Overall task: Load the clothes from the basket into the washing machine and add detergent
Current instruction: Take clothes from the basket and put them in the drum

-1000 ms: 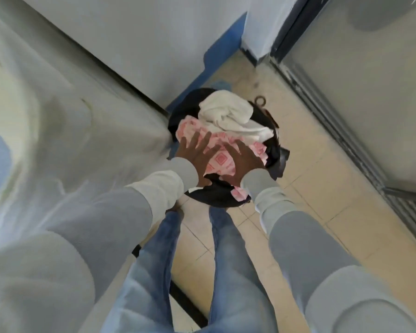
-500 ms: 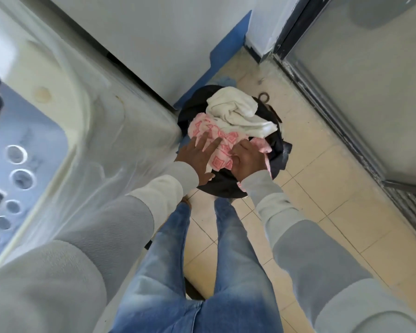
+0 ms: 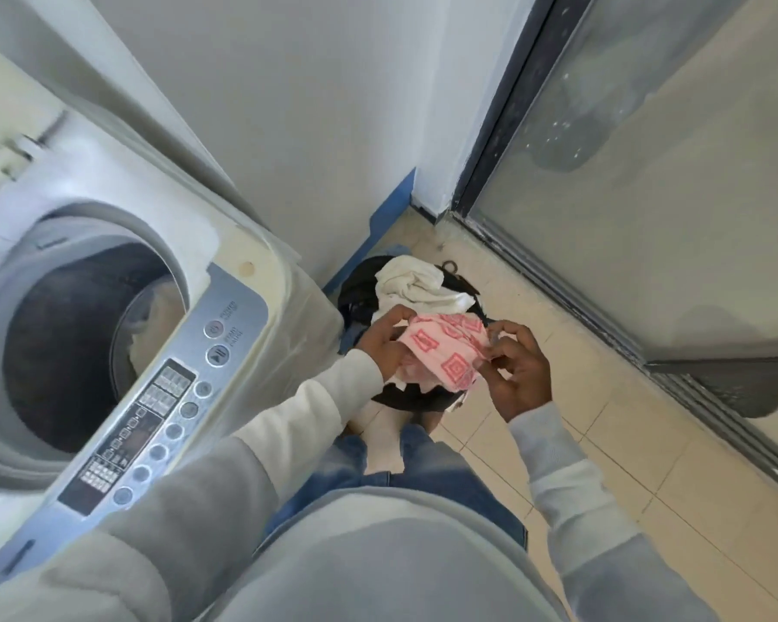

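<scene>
Pink cloth [image 3: 445, 352] has come up out of the basket [image 3: 355, 291] since the last frame; both hands were down on the pile then. Cloth: pale pink, red nested-square print, crumpled in soft folds. Left-hand grip [image 3: 380, 347] is closed on its left edge, fingers curled over the top. Right-hand grip [image 3: 519, 370] pinches its right edge with thumb and fingertips. Cloth spans between the two grips, above the near half of the basket. White cloth [image 3: 416, 285] lies at the basket's far side. Basket sits on the floor [image 3: 647, 464], just right of the washing machine [image 3: 162, 397]. Lid up, drum [image 3: 64, 343] exposed at left.
</scene>
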